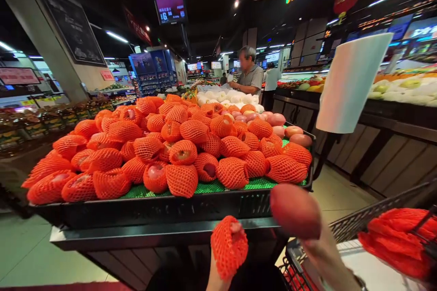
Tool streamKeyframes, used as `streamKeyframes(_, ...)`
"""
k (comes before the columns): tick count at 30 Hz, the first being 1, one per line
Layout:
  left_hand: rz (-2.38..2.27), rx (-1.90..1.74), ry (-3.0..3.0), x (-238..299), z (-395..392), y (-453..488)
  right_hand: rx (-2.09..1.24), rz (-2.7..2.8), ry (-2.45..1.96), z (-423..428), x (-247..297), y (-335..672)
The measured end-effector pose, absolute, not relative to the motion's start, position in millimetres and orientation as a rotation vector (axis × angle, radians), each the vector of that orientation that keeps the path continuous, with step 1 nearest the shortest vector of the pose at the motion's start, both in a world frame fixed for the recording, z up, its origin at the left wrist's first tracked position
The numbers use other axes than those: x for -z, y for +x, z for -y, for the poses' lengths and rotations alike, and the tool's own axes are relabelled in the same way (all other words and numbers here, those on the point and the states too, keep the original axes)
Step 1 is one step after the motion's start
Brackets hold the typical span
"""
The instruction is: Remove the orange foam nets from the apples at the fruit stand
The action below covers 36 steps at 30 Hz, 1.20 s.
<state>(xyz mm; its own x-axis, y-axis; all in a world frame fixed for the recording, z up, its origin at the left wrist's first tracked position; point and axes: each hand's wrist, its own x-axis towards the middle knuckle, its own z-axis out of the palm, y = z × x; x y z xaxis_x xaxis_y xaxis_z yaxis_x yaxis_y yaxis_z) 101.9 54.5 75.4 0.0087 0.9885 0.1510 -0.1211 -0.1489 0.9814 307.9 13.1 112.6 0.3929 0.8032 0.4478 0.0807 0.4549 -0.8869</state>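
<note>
My left hand (pixel 235 227) is at the front of the display, closed on a red foam net sleeve (pixel 229 252) that covers most of it; only a bit of the fingers and the wrist show. To its right, my right hand (pixel 311 244) holds up a bare red apple (pixel 296 211), blurred by motion, which hides the fingers. Beyond both hands lies a heap of apples in red foam nets (pixel 182 152) on green netting (pixel 136 192) in a black display bin (pixel 153 211). Several bare apples (pixel 300 140) lie at its right corner.
A shopping cart (pixel 385 198) with a red bundle (pixel 396 241) stands at the right. A roll of plastic bags (pixel 353 84) rises on a post beside the bin. Behind the heap are white-netted fruit (pixel 228 96) and a person in a grey shirt (pixel 251 77). Bottles (pixel 32 125) line the left.
</note>
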Motion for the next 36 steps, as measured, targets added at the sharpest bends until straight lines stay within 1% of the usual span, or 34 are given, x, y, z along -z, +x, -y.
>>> streamKeyframes(2, -0.913, -1.248, 1.068, -87, -44, 105, -0.742, 1.122, -0.968, -2, -85, 283)
streamKeyframes(5, -0.659, -1.080, 0.838, -103, -29, 102, -0.850, 1.231, -0.910, 0, -65, 262)
streamKeyframes(9, -0.579, -1.085, 0.957, -104, -17, 92, -0.879, 1.389, -0.905, 7, -58, 256)
streamKeyframes(13, -0.573, -1.097, 1.042, -92, -11, 88, -0.759, 1.619, -0.995, 12, -62, 265)
streamKeyframes(18, -0.682, -1.161, 0.585, -73, -9, 99, -0.681, 1.774, -1.203, 10, -72, 264)
streamKeyframes(20, -0.744, -1.229, 0.470, -65, -10, 103, -0.491, 1.720, -1.267, 15, -75, 252)
streamKeyframes(23, -0.837, -1.309, 0.477, -57, -10, 105, -0.162, 1.751, -1.182, 24, -76, 229)
streamKeyframes(25, -0.841, -1.341, 0.502, -54, -6, 103, -0.075, 1.858, -1.111, 25, -76, 215)
streamKeyframes(30, -0.884, -1.438, 0.535, -54, 4, 99, -0.146, 1.977, -1.133, 14, -79, 202)
streamKeyframes(36, -0.934, -1.384, 0.644, -46, 2, 96, -0.186, 2.063, -1.211, 17, -79, 200)
